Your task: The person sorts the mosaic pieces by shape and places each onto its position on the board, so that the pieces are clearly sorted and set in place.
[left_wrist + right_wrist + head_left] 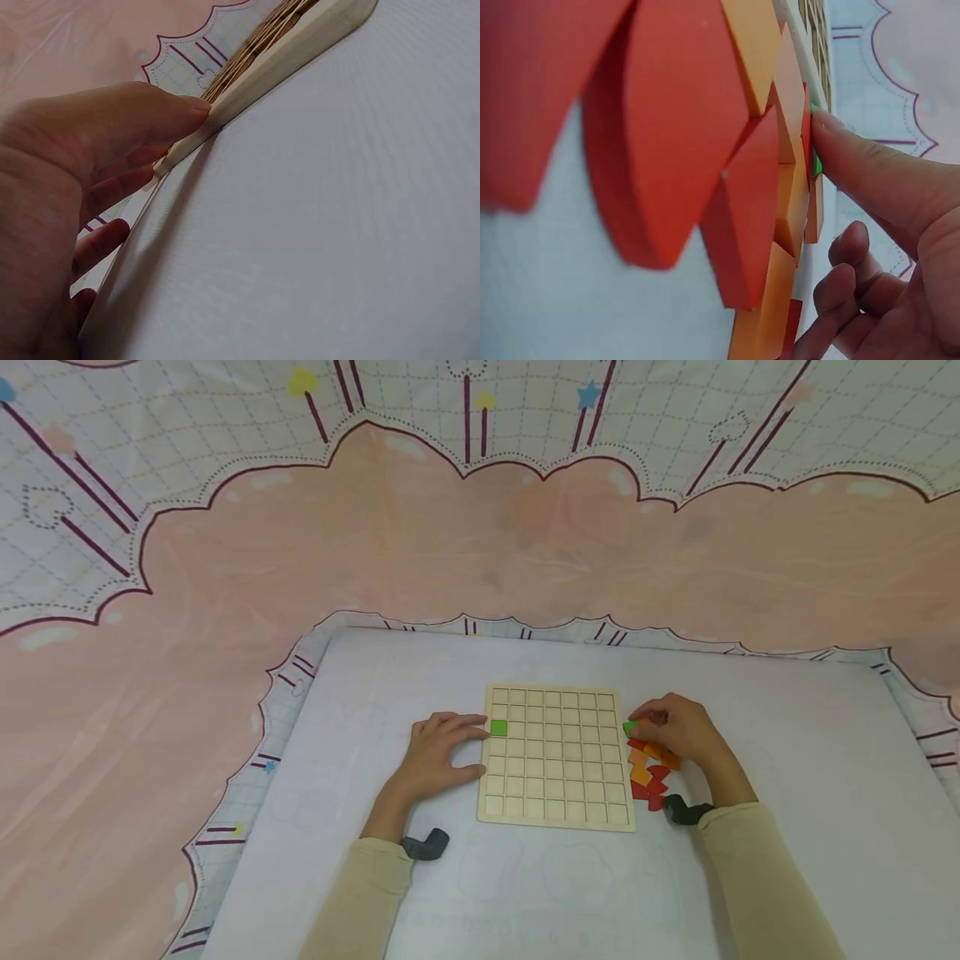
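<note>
A pale wooden grid board (556, 760) lies on the white table, with one green square block (498, 727) in a cell of its left column. My left hand (438, 753) rests its spread fingertips and thumb along the board's left edge. In the left wrist view the thumb (184, 111) touches the wooden side. Just off the opposite edge, my right hand (678, 727) pinches a green block (629, 727) above the loose pieces. The right wrist view shows the thumb (840, 139) on this green block (816, 142), mostly hidden behind other blocks.
Beside the board's right edge lies a loose cluster of red blocks (657, 785) and orange blocks (640, 774), some leaning on each other. The white table (390, 677) borders a peach patterned cloth (450, 543) at the back and left.
</note>
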Motion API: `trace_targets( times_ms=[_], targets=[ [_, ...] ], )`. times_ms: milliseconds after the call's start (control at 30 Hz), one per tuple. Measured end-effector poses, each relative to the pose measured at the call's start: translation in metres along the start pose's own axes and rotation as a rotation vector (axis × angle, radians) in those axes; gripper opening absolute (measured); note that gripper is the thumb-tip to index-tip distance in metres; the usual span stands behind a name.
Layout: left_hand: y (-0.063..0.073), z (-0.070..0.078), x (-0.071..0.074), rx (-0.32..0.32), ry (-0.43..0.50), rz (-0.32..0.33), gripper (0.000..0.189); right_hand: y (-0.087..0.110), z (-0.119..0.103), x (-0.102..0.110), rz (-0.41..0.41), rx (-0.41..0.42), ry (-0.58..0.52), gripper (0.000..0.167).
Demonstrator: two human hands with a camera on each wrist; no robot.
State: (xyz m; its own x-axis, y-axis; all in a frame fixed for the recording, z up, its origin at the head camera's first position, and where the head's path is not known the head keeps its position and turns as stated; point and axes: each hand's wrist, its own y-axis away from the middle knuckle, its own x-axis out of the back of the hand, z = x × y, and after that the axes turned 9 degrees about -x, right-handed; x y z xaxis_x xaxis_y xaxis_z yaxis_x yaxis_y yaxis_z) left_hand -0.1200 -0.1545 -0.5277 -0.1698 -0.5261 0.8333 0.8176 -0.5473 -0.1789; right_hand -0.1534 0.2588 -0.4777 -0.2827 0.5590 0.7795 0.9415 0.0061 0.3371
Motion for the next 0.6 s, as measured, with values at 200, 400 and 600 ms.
trace_targets(
  times_ms=[200,400,600],
  targets=[
    [-0.0003,0.0016,0.001,0.003,0.014,-0.007,0.051,-0.0011,0.0035,0.0004,-0.015,-0.021,0.003,0.026],
    [-0.0003,0.0029,0.0021,0.01,0.02,-0.012,0.051,-0.0017,0.0034,0.0016,-0.039,-0.055,-0.011,0.026],
    [-0.001,0.0017,0.0027,0.016,0.006,-0.018,0.051,-0.0024,0.004,0.0037,-0.045,-0.069,-0.036,0.029]
  ],
)
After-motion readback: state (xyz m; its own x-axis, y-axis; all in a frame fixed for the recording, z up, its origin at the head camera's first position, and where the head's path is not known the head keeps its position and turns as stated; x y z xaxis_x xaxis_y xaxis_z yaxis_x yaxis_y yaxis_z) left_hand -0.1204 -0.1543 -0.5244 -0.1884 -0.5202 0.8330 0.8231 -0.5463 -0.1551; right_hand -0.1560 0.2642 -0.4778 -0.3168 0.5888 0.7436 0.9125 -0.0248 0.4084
